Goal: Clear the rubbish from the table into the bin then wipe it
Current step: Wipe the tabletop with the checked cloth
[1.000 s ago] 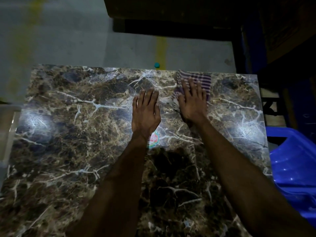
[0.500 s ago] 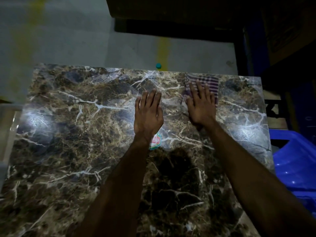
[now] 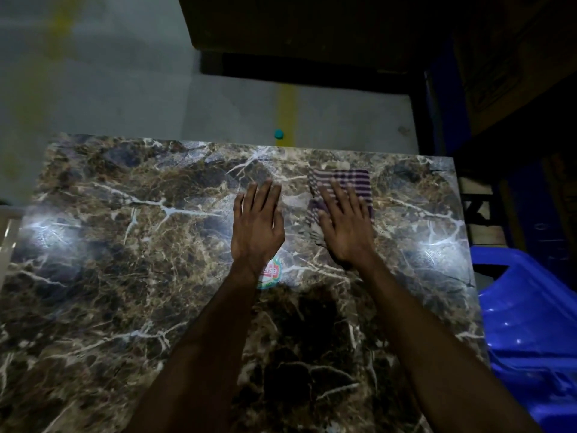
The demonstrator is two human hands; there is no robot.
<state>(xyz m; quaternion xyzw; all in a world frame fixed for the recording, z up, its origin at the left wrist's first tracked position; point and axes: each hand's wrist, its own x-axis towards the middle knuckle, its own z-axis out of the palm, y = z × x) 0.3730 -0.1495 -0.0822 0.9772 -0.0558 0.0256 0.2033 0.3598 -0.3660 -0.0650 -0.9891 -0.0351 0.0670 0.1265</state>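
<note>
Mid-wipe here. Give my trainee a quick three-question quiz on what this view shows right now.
1. True or false: the right hand lies flat on the striped cloth.
2. What does the left hand touch? A) the cloth B) the bare table C) the blue plastic thing
3. Fill in: a round sticker shows on the table just beside the left ____.

Key
1. True: straight fingers press the cloth down.
2. B: it rests palm down on the marble-look top, apart from the cloth.
3. Wrist.
</note>
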